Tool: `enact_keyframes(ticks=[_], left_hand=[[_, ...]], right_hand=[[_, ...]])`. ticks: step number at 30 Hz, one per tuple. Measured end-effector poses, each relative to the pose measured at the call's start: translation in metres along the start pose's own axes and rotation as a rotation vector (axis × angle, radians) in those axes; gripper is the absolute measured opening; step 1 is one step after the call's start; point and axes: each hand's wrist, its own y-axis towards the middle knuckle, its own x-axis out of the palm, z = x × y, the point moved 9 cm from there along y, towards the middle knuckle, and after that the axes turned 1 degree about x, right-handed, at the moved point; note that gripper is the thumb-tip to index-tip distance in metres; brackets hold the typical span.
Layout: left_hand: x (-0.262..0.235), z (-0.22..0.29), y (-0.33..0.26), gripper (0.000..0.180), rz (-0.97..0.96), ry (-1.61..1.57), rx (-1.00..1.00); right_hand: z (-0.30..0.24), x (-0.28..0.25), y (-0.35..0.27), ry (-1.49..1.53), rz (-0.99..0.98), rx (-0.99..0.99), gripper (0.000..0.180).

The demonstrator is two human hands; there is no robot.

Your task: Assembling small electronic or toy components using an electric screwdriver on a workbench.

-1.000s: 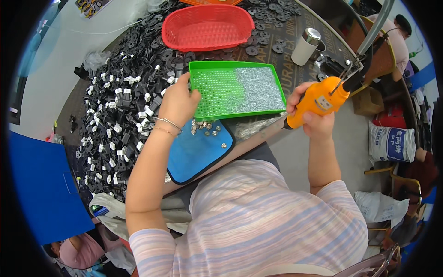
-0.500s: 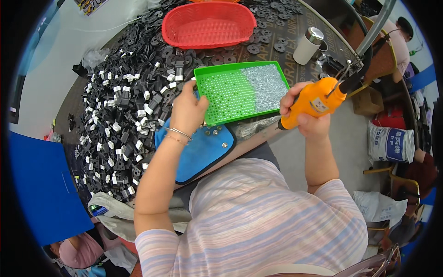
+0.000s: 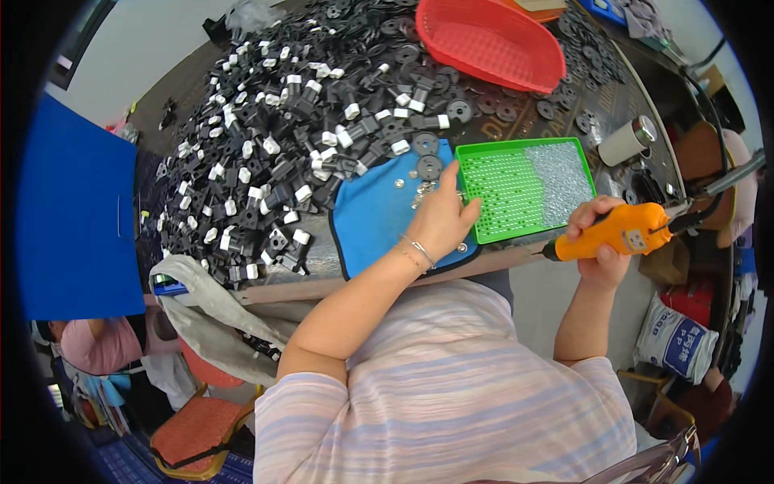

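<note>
Our left hand (image 3: 440, 219), thumb spread, lies at a green perforated tray (image 3: 492, 148) of silvery pieces (image 3: 560, 181) — its grip we cannot tell; our right hand (image 3: 605, 269) clasps an electric screwdriver (image 3: 617, 234).

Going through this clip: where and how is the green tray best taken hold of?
Probably by the raised left wall of the green tray, coming from the left and pinching over the rim. That wall stands up thin and straight, and the tray's floor beside it is mostly bare. The right end looks worse: silvery pieces cover it, and the orange electric screwdriver is held close to the near right corner.
</note>
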Motion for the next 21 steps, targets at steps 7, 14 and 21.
enact_keyframes(ticks=[7, 14, 21], left_hand=[[-0.128, 0.019, -0.02, 0.045, 0.434, 0.763, 0.348], [-0.144, -0.004, -0.023, 0.034, 0.398, 0.951, 0.432], [-0.133, 0.023, -0.041, 0.033, 0.394, 0.551, 0.518]], right_hand=[[-0.001, 0.017, 0.009, 0.078, -0.11, 0.018, 0.051], [0.022, 0.041, 0.01, 0.079, -0.157, 0.084, 0.052], [0.026, 0.058, 0.016, 0.164, -0.239, 0.065, 0.052]])
